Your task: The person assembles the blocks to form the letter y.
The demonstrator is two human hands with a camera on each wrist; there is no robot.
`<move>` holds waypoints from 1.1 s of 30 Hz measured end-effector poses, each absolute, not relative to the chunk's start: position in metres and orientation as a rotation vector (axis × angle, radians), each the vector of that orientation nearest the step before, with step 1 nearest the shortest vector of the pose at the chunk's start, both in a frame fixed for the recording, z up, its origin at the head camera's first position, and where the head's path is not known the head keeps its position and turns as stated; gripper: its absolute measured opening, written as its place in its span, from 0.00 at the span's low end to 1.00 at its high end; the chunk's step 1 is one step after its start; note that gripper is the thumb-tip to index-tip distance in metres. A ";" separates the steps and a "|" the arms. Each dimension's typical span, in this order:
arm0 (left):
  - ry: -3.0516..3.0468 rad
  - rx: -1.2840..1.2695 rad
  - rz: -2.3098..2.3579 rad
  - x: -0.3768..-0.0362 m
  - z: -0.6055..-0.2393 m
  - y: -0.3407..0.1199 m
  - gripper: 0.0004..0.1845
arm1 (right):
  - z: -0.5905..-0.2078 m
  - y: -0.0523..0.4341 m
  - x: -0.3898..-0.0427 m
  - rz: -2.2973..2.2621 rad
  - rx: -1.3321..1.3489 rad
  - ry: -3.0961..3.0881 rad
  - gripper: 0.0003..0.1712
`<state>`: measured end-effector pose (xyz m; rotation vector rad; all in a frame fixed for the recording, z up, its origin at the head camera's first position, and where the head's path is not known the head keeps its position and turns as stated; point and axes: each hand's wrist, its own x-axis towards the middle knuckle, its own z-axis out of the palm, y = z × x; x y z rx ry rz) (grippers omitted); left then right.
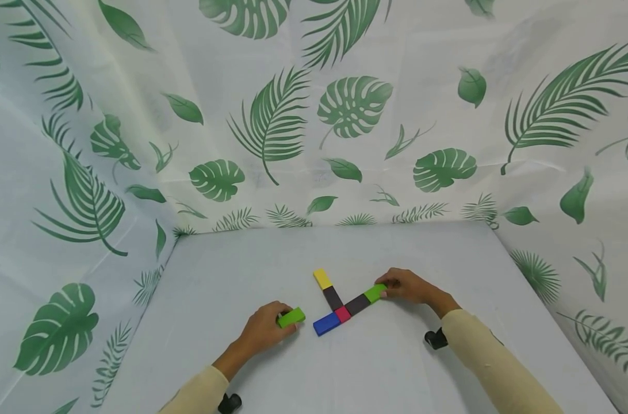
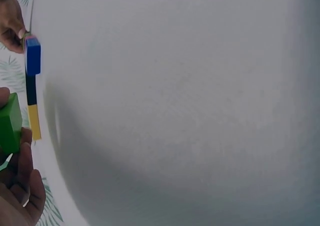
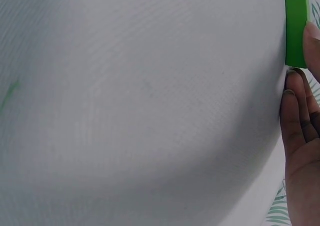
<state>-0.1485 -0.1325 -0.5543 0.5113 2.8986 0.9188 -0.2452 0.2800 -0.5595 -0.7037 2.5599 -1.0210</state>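
Note:
My left hand (image 1: 264,329) grips a green block (image 1: 291,317) between thumb and fingers, left of a pattern of coloured blocks on the table. In the left wrist view that green block (image 2: 10,125) shows at the left edge. At the pattern's upper right end, my right hand (image 1: 408,286) pinches another green block (image 1: 375,292), which lines up with a dark block (image 1: 357,305). A red block (image 1: 342,314) forms the junction. From it a blue block (image 1: 326,324) points lower left, while a second dark block (image 1: 333,298) and a yellow block (image 1: 322,279) run up and left.
The white table (image 1: 376,374) meets a leaf-printed sheet (image 1: 345,190) at the back and both sides. Black wrist cameras show under both sleeves, the right one (image 1: 436,339) beside the forearm and the left one (image 1: 229,403) near the bottom edge.

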 end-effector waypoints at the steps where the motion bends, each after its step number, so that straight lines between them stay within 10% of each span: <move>1: 2.898 0.512 0.923 -0.148 -0.554 -0.133 0.20 | -0.559 0.280 -0.245 -1.021 -0.703 2.558 0.21; 33: 2.860 0.510 0.950 -0.134 -0.556 -0.128 0.19 | -0.558 0.279 -0.244 -0.990 -0.659 2.570 0.21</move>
